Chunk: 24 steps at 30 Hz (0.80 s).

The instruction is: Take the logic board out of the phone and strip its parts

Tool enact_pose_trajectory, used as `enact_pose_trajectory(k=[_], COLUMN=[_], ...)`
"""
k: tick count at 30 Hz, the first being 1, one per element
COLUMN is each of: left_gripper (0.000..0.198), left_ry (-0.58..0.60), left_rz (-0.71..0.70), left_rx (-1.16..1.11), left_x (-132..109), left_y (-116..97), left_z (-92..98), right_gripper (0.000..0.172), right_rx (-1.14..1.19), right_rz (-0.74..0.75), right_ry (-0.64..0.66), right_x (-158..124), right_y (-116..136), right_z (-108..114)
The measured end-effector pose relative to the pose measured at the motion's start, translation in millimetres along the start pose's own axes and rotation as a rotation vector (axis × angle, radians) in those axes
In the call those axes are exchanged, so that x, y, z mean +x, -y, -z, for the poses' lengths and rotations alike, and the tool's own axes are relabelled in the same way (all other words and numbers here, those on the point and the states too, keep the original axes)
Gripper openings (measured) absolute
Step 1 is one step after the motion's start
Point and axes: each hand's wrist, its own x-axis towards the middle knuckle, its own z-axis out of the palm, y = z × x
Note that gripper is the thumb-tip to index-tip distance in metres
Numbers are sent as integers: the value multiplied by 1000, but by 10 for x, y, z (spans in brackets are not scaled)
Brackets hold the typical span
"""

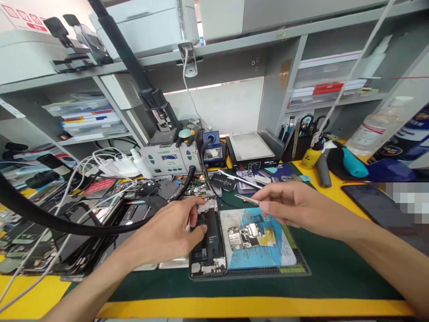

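Observation:
An opened phone (pixel 211 241) lies lengthwise on a mat, its black battery and inner parts exposed. Over its upper left part is my left hand (pixel 170 235), index finger and thumb apart; whether the fingertips press on it I cannot tell. My right hand (pixel 291 203) pinches a pair of tweezers (pixel 247 199), which point left above the mat. Below them, a phone logic board (pixel 250 236) with silver shields and a gold-coloured piece rests on a blue and white pad (pixel 281 255), right of the phone.
Stacked phones and parts (pixel 127 214) crowd the left, with white cables across them. Behind stand a rework station (pixel 170 158), a soldering iron stand (pixel 214 152) and a flat-topped black box (pixel 253 150). At right are a yellow bottle (pixel 311 156) and a dark phone (pixel 372 205).

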Motion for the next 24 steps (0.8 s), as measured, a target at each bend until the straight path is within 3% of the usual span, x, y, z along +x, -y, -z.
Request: enact_pose_trajectory(k=[4,7,13,18,22,24], left_gripper=[19,13,38,51,35,33], left_ry=[137,164,196,56,-208,-229], left_rz=[47,8,-164,-293,-289,-308], left_rx=[-224,-339,-101,20,-2,110], left_x=[40,-71,-357,-368,-267,-199], left_y=[23,52,75,-21,-204,-318], left_z=[-5,65,128,158,101,9], right_gripper=[29,29,27,25,22,23], right_rx=[38,55,9,-21,-57,-67], right_rz=[-25,-35,-59,-75,-90,-95], right_ry=[-9,-14,-24,62,88,84], right_x=[-24,-42,-33,-19,-4,0], right_y=[2,17,43,21,-15,-20], right_z=[4,-4,22,85,125,140])
